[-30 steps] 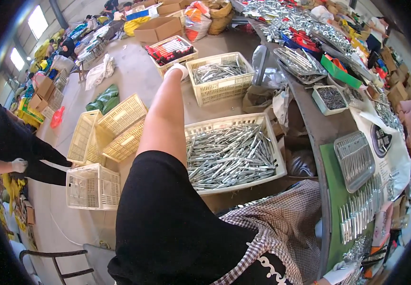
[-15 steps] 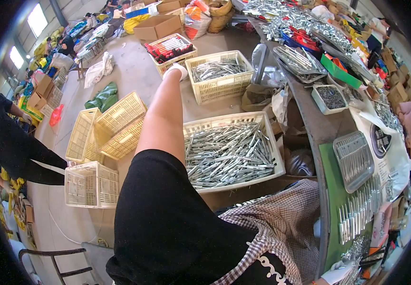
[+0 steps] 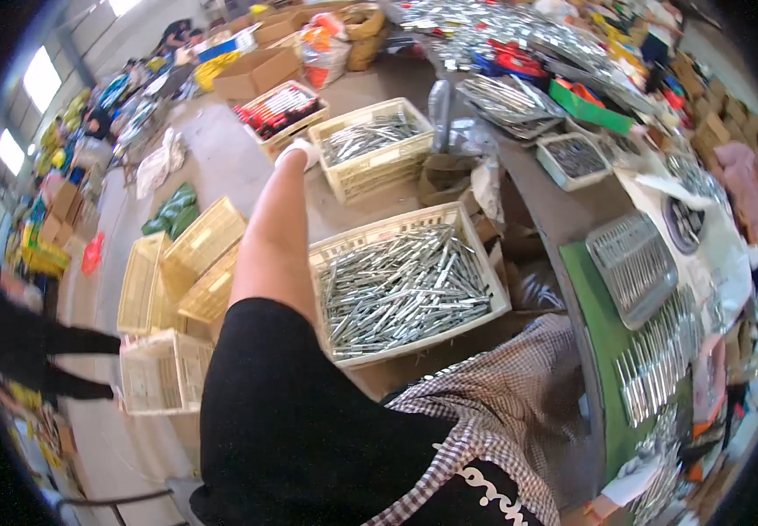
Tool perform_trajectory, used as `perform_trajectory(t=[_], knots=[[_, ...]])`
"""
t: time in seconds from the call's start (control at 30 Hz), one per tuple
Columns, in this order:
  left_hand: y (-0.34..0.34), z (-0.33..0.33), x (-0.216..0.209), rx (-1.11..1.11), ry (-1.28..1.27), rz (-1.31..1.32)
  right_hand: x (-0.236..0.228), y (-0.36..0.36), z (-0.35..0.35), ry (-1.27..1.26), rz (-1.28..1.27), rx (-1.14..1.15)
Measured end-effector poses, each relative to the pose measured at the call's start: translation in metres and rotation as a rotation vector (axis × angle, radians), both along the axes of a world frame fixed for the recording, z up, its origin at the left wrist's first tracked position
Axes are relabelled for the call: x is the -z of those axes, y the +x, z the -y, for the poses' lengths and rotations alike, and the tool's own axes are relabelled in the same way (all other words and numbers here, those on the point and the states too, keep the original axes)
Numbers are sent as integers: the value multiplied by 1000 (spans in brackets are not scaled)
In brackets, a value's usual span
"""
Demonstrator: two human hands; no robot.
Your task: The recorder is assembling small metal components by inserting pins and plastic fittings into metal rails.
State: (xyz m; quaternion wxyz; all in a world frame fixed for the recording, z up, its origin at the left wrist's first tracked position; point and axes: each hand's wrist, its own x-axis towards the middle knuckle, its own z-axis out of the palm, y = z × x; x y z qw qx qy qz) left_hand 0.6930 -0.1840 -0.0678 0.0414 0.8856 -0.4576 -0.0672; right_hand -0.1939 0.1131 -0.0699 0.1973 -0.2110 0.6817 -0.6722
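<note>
My left arm, in a black short sleeve, reaches far forward over the floor. The white-gloved left hand (image 3: 302, 155) is at the left side of a cream plastic crate (image 3: 379, 164) that holds silvery metal rods (image 3: 377, 136). Its fingers are hidden, so whether they grip the rim does not show. Low on the right, my right hand (image 3: 631, 487), also in a white glove, is at the workbench beside a pile of shiny metal pieces (image 3: 659, 478); its fingers are too indistinct to read. Closer to me stands a larger cream crate (image 3: 500, 302) full of similar metal rods (image 3: 405, 294).
A crate of red-handled tools (image 3: 281, 110) stands beyond my left hand. Several cream crates (image 3: 146, 285) sit on the left, near a person in dark clothes (image 3: 37, 342). The workbench (image 3: 541, 197) carries a tray of rods (image 3: 631, 267) and a small tub of dark parts (image 3: 573, 162).
The whole view has shifted, so most things sit lower and further left. My left hand keeps its place beside the far crate. The person on the left has changed posture.
</note>
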Motion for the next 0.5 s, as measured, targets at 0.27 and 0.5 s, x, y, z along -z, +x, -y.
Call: perform_trajectory(t=[0.27, 0.5], knots=[[-293, 51, -80, 705, -899, 113, -8, 32, -17, -131, 81, 29], [-559, -94, -107, 1729, -569, -4, -16, 42, -9, -158, 75, -70]])
